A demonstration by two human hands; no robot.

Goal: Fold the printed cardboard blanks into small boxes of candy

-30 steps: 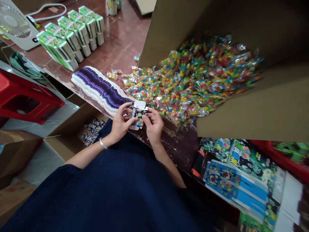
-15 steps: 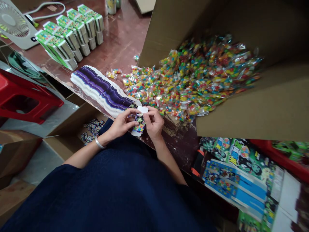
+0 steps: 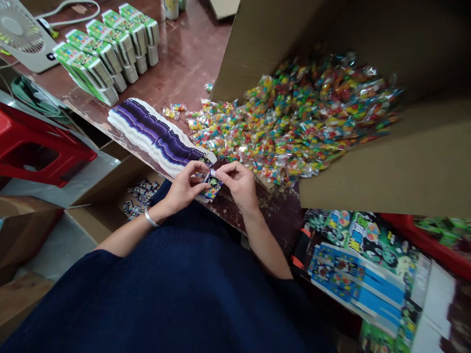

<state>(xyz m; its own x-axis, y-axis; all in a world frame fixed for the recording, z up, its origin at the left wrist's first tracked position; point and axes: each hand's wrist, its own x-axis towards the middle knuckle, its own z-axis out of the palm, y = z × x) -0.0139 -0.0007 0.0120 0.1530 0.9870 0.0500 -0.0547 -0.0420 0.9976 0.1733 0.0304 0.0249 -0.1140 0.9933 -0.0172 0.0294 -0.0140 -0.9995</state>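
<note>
Since half a second ago, the right hand (image 3: 241, 189) has shifted slightly up and to the right, and the white end flap that stood out broad and pale now shows only as a narrow strip. The left hand (image 3: 182, 189) has barely moved. It is partly closed, with the thumb across the printed face of a small purple candy carton (image 3: 213, 184) and the fingers at its left and upper edge, holding it. The right thumb and forefinger come nearly together at the carton's upper end; whether they pinch the flap or only press on it, I cannot tell.

The carton sits just below and left of the frame's centre, between the two hands. Its long axis runs from its upper right end down to the lower left, so the upper end lies at the right fingertips, which are nearer to it, while the left thumb covers the carton's middle.

Just beyond the left fingers, a fanned row of flat purple-and-white cartons (image 3: 154, 135) stretches toward the upper left. Clear packets of coloured candy (image 3: 257, 127) spread from above the hands to the upper right, spilling from a large cardboard box (image 3: 382, 171). At left of centre, below the table (image 3: 184, 63), small printed cartons (image 3: 143, 191) lie in another cardboard box (image 3: 88, 220). Farther off, banded green cartons (image 3: 110, 54) stand at the upper left.
</note>
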